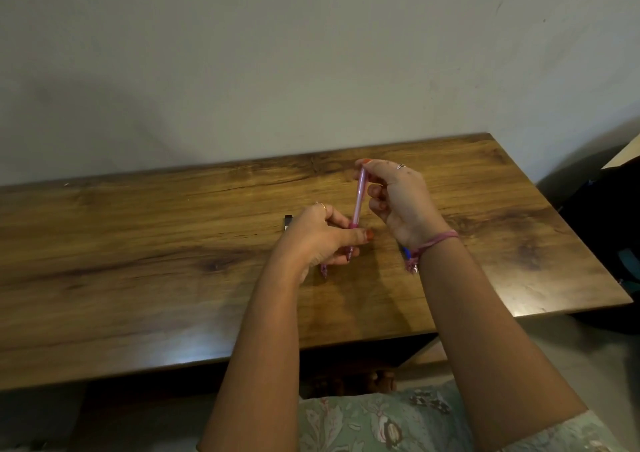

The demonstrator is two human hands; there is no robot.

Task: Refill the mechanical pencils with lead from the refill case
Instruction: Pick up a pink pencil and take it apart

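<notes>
Pink mechanical pencil (pixel 357 202) | held nearly upright above tabletop (pixel 173 243) | left hand (pixel 320 237) grips lower barrel, right hand (pixel 398 198) pinches top end | dark refill case (pixel 288 222) lies behind left hand | risk: thin lead may snap if fed at an angle.

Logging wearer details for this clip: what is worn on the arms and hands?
Bare forearms, no sleeves reaching them. Left hand: gold ring, red-orange nail polish. Right hand: silver ring; pink thread bracelet with dangling tassel at the wrist.
</notes>
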